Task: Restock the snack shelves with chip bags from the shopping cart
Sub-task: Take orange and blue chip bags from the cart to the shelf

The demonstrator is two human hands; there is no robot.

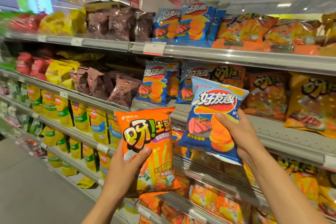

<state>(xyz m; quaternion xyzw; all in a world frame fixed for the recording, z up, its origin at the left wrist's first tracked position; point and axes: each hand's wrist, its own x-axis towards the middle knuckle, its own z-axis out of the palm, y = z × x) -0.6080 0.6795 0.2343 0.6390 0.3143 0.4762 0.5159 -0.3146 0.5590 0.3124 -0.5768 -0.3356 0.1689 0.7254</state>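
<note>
My left hand [125, 165] grips an orange chip bag [151, 136] upright, thumb across its front, in front of the lower shelves. My right hand [236, 132] grips a blue chip bag [209, 107] with a steak picture, held tilted just in front of the second shelf [272, 132]. Behind it stand matching blue bags [156, 82] on that shelf, with a bare gap of shelf floor to their right. The shopping cart is out of view.
The top shelf [236, 54] carries brown, blue and orange bags. Orange and yellow-orange bags [309, 100] fill the right of the second shelf. Yellow and green bags [80, 118] line the lower left shelves. Grey aisle floor [36, 187] lies at the lower left.
</note>
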